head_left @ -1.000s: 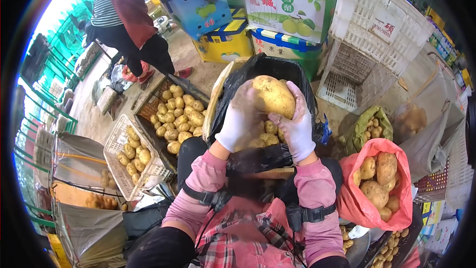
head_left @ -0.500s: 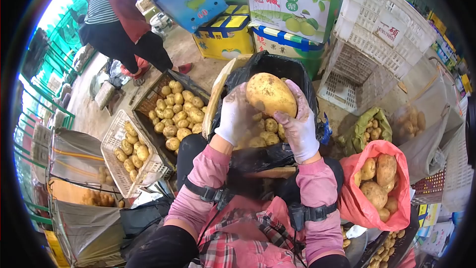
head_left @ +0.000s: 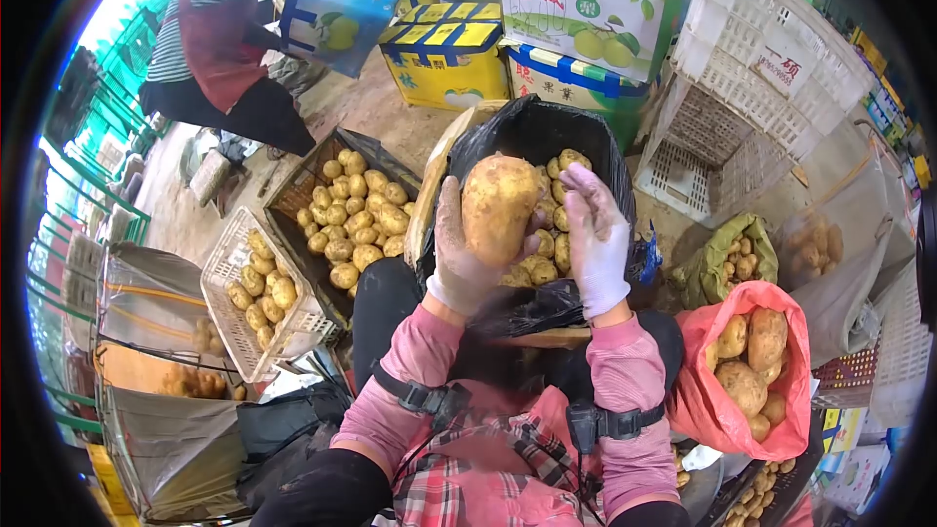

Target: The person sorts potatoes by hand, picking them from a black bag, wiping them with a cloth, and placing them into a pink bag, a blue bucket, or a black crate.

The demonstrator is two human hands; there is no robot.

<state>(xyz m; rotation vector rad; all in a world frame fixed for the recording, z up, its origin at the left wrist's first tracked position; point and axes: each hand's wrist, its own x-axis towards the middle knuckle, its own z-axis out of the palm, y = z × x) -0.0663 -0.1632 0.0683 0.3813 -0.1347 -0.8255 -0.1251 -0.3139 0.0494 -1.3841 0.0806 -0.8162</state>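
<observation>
A large potato (head_left: 501, 210) with brown patches stands on end in my left hand (head_left: 459, 254), whose gloved fingers wrap its left side and back. My right hand (head_left: 597, 239), in a soiled white glove, is apart from the potato on its right, fingers stretched up and nothing in them. Below both hands is a box lined with a black plastic bag (head_left: 508, 127), with several smaller potatoes (head_left: 561, 234) inside. The large potato hides part of them.
At left stand a dark crate (head_left: 293, 205) and a white basket (head_left: 220, 278) of potatoes. A red bag (head_left: 703, 381) and a green bag (head_left: 698, 268) hold more at right. Fruit cartons (head_left: 586, 10) and white crates (head_left: 771, 29) stand behind. A person (head_left: 210, 39) holds a blue carton (head_left: 342, 20).
My right hand has let go of the large potato, which has turned from lying sideways to upright in my left hand. The other person has bent lower, bringing the blue carton leftward.
</observation>
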